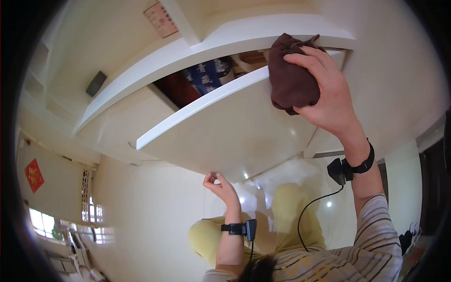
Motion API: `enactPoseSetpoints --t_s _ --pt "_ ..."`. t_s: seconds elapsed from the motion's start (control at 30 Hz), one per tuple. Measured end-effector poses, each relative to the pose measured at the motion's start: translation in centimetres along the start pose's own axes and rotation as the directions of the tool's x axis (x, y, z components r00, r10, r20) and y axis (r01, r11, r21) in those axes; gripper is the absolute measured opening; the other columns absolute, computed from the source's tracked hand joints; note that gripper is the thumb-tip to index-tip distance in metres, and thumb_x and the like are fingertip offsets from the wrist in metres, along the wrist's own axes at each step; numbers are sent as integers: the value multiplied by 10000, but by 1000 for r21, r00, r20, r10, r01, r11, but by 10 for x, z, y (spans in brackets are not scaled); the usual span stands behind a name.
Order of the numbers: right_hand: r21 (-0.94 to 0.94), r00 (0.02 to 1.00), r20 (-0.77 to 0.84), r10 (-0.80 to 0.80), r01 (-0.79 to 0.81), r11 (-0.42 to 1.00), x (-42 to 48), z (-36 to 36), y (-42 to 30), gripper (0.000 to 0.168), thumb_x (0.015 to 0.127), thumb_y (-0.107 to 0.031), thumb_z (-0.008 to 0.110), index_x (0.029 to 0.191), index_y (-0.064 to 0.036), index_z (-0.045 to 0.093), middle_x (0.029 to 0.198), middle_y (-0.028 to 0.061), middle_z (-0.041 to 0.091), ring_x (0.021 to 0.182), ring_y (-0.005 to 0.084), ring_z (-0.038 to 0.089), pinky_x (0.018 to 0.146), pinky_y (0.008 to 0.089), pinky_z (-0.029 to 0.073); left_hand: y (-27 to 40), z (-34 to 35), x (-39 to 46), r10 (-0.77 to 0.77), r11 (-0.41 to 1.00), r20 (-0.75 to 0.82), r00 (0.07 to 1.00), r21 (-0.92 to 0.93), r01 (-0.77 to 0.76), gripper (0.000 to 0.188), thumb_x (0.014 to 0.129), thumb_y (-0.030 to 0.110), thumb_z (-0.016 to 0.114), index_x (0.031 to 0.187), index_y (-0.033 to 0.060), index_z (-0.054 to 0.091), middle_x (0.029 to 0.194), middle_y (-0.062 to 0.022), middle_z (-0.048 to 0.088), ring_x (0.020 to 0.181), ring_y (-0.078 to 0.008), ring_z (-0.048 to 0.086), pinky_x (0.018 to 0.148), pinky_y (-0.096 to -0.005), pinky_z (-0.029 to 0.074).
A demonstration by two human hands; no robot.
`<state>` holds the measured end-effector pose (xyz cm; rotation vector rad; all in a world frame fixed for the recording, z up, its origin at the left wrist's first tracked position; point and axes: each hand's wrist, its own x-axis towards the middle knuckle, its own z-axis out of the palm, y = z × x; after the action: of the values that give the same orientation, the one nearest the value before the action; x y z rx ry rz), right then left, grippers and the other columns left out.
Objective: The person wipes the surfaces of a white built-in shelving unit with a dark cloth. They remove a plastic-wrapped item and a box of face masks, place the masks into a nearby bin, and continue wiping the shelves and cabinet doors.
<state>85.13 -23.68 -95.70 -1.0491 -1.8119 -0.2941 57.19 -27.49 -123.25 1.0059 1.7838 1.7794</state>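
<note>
My right hand (333,91) grips a crumpled dark brown cloth (294,77), which lies over the right part of the top edge of a glossy cream cabinet front panel (225,127). That panel stands out from the cabinet body, leaving a gap above it. Lower down, my left hand (222,188) pinches a small dark piece (213,174) at the panel's lower edge; whether it is a knob cannot be told. Inside the gap lies a blue printed bag (206,75) bearing writing, among other items partly hidden by the panel.
A white ledge (197,53) curves above the gap. On the surface behind it are a small grey block (96,84) and a pinkish printed sheet (160,19). Shiny pale floor tiles (158,211) lie below. A red diamond decoration (34,175) hangs at the left.
</note>
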Motion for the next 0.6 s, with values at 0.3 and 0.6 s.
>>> enactPoseSetpoints --t_s 0.3,0.6 --pt "232 957 202 -208 160 960 36 98 -114 444 644 -231 763 1045 -116 611 1058 101 583 968 290 594 762 385 523 1 0 3 31 999 11 999 10 -31 340 909 88 577 1184 -8 401 1120 -143 462 1031 -222 480 845 -332 416" --pt "87 950 -64 -305 310 947 39 157 -135 350 648 -242 719 947 -84 626 982 87 583 935 285 574 668 355 526 -11 10 13 111 993 73 991 -48 -108 380 925 137 590 1215 3 385 1141 -131 469 1024 -196 483 789 -319 435"
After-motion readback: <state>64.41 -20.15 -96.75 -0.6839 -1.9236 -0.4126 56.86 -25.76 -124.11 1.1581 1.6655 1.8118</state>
